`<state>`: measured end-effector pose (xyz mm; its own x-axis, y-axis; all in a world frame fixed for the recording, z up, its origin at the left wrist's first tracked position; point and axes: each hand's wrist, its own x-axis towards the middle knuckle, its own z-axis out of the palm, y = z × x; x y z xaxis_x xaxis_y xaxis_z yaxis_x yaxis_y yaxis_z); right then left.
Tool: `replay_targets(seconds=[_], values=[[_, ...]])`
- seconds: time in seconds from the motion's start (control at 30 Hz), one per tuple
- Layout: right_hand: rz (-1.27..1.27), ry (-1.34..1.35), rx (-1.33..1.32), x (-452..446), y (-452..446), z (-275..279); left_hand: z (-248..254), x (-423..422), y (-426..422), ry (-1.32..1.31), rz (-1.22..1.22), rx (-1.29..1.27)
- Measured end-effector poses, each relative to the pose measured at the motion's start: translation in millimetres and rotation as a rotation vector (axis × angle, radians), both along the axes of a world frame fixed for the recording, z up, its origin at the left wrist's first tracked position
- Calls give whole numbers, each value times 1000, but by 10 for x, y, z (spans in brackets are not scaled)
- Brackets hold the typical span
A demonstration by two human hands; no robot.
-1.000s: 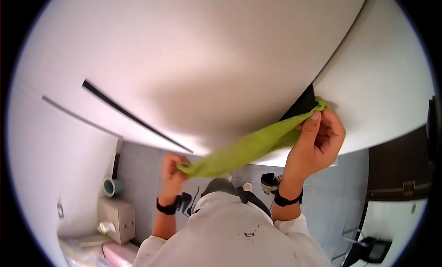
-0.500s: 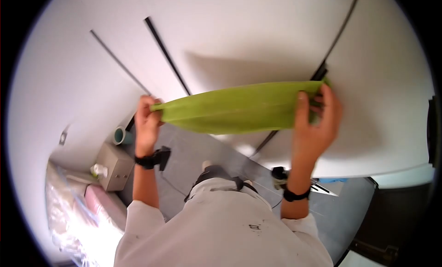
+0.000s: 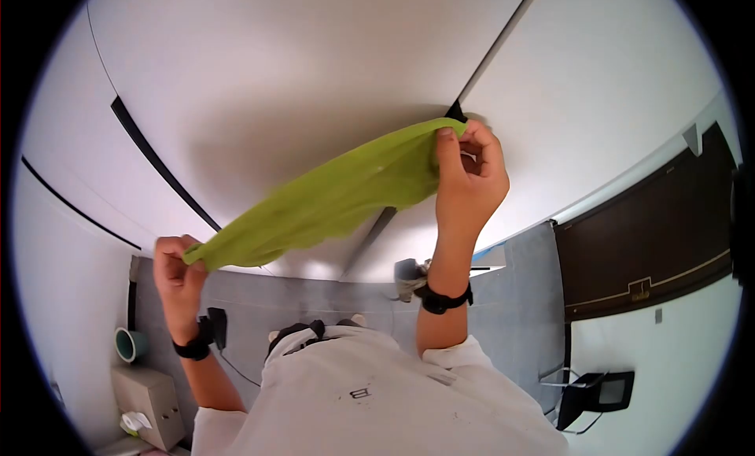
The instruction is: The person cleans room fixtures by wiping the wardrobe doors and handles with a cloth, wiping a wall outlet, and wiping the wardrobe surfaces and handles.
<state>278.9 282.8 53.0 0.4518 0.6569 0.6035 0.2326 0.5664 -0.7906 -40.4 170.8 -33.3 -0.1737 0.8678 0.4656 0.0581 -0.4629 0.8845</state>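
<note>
A lime-green cloth (image 3: 330,192) is stretched between my two hands, sloping from lower left to upper right. My left hand (image 3: 177,279) pinches its lower left corner between thumb and fingers. At the upper right end, my right hand (image 3: 473,173) grips the other corner, with the thumb on the near side. The cloth's lower edge sags and looks wavy. Behind it stands a tall white panelled front (image 3: 299,55) with black vertical strips, and the cloth's shadow falls on it. Whether the cloth touches the panels I cannot tell.
Grey floor (image 3: 519,299) lies below. At lower left are a teal bin (image 3: 130,343) and a small beige cabinet (image 3: 149,405) with a white roll (image 3: 135,420) on it. To the right are a dark brown door (image 3: 653,228) and a black chair (image 3: 598,393).
My view has turned to the right, bringing the brown door and chair into sight. My left hand is lower, so the cloth now slants instead of lying nearly level. Both hands keep their grip.
</note>
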Motion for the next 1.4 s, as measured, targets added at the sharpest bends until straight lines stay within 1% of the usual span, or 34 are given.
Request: replay_targets(seconds=[0.1, 0.23, 0.3, 0.37, 0.43, 0.5, 0.57, 0.63, 0.7, 0.77, 0.83, 0.87, 0.9, 0.97, 1.0, 1.03, 1.1, 1.13, 1.17, 1.23, 1.27, 1.4], values=[[-81, 30, 19, 20, -57, -2, -76, -35, 26, 3, -88, -27], [-242, -188, 59, 140, -143, -183, -176, -71, 101, 13, -234, -20], [-284, -211, 61, 213, -251, -274, -118, -17, 81, 36, -269, -16], [-223, -235, 20, 324, -284, -263, -107, 18, 87, 34, -207, -83], [-163, -211, -33, 358, -331, -61, -85, 39, 89, 11, -248, -79], [-203, -211, 5, 252, -301, 161, -117, 18, 128, -23, -329, -122], [-202, -205, 2, 192, -237, 154, -110, 89, 147, 10, -401, -97], [-200, -201, 8, 116, -204, 132, -211, 103, 185, -20, -445, -107], [-268, -254, 40, 20, -170, 75, -394, 152, 252, -11, -370, -158], [-275, -229, 43, 21, -117, -21, -539, 211, 233, 21, -340, -255], [-374, -283, 180, 6, -16, -143, -640, 250, 193, 117, -418, -297], [-383, -261, 168, -10, -29, -150, -698, 295, 130, 36, -446, -393], [-388, -249, 164, -28, -29, -154, -677, 362, 111, 49, -448, -397], [-363, -132, 213, -87, -3, -179, -577, 425, 36, 34, -399, -498], [-402, -156, 277, -106, 42, -196, -564, 422, 39, 32, -392, -478], [-387, -136, 280, -126, 69, -197, -562, 414, 45, 45, -371, -476], [-352, -20, 263, -183, 82, -176, -545, 390, 47, 31, -296, -479], [-271, 82, 241, -202, 86, -183, -524, 392, 32, 48, -278, -473], [-262, 105, 245, -206, 95, -189, -507, 386, 12, 12, -259, -485], [-356, -30, 310, -175, 103, -192, -465, 376, -11, -10, -231, -487], [-377, -48, 326, -161, 116, -192, -440, 379, -23, -18, -218, -497], [-302, -36, 327, -89, 104, -228, -471, 319, -69, -64, -186, -540]])
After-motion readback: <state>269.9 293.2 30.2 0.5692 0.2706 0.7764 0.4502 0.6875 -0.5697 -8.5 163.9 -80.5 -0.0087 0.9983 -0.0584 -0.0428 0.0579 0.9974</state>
